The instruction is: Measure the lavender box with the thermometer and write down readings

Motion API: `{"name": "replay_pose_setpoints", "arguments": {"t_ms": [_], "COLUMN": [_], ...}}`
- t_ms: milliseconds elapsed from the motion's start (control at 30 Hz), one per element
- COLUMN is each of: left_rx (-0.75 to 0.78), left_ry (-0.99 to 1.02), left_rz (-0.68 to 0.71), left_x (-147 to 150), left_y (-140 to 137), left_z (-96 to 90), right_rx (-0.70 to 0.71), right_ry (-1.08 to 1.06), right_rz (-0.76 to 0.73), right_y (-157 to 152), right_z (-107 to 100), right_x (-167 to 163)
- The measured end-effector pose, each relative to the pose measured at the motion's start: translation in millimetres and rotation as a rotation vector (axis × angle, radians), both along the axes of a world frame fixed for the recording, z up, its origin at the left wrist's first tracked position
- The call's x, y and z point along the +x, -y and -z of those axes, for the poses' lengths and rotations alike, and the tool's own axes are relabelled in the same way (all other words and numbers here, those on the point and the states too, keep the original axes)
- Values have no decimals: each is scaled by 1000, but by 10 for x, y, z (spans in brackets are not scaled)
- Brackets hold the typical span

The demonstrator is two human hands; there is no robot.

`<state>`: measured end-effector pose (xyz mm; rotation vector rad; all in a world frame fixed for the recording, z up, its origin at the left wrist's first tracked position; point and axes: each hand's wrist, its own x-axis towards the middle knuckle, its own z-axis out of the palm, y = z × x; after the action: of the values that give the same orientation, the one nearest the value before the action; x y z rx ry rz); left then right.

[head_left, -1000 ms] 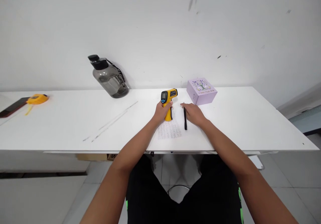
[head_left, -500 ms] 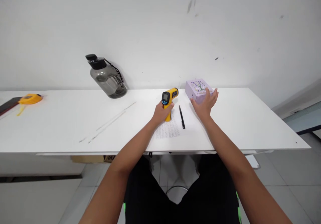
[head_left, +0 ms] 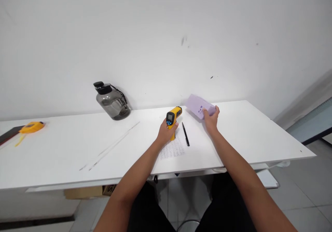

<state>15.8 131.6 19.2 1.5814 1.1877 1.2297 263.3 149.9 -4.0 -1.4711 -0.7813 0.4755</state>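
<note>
My left hand [head_left: 166, 132] is closed around the handle of a yellow and black infrared thermometer [head_left: 174, 117], its small screen and blue buttons facing me. At the right, my right hand [head_left: 211, 121] grips the near end of a light purple box [head_left: 198, 104], thumb on the side facing me. The box is tilted, its side with small dark purple marks toward me and its patterned top out of sight. A black pen [head_left: 185, 134] lies between my hands. Below the thermometer is a sheet of paper [head_left: 172, 151] with rows of writing, partly covered by my left hand.
A grey clear bottle [head_left: 112, 104] with a black lid stands by the wall at the back left. At the far left lie a yellow tape measure [head_left: 32, 127] and a dark flat object [head_left: 10, 135]. The white table [head_left: 64, 149] has its front edge just before my legs.
My right hand has closed on the purple box and tipped it, so its patterned top no longer shows. The thermometer stays in my left hand. The camera view has tilted upward.
</note>
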Motion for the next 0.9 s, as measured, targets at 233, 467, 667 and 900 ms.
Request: {"name": "replay_pose_setpoints", "arguments": {"t_ms": [233,467,667,900], "left_rx": [-34,-218,-326,-403], "left_ry": [79,476,647,748], "left_rz": [-80,-25,112,173], "left_x": [51,114,74,26], "left_y": [8,-20,-21,-48], "left_z": [57,-1,-81,-95], "right_rx": [171,141,137,74], "right_ry": [-510,-880,-924,-765], "right_rz": [-475,-775,-874,-961], "right_y": [34,284,360,320], "right_z": [-105,-239,-227,-205], "right_x": [-49,-329,-414,-265]}}
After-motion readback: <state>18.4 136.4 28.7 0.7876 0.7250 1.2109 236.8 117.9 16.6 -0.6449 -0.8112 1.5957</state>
